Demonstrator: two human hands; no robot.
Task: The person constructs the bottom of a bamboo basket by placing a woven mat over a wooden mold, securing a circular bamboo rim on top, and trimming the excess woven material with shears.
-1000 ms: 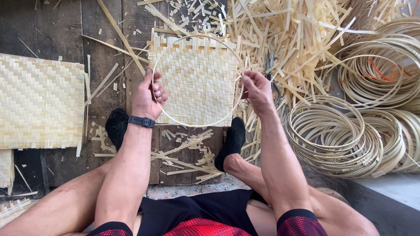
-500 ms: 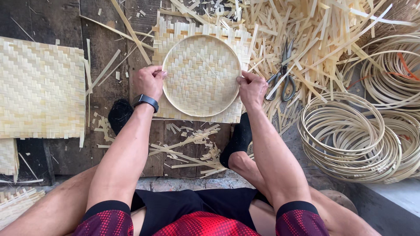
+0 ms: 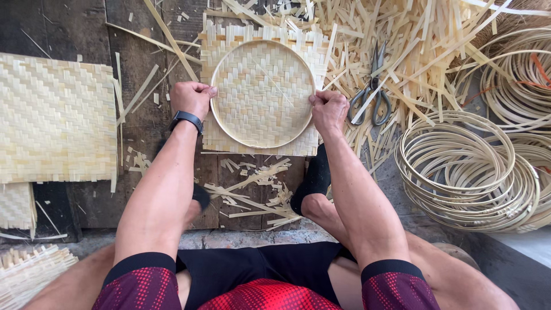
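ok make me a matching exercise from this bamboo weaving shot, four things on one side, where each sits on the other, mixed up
Things:
1. scissors
2. round hoop
3. stack of bamboo rings
4. large woven mat

Places:
A. far left on the boards
B. gripped on both sides by left hand and right hand
C. on the loose strips, right of the right hand
D. lower right, by the right arm

Pairs: 1-C, 2-B, 3-D, 4-A

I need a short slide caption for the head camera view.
Both hands, left hand and right hand, press a round hoop onto a woven mat.
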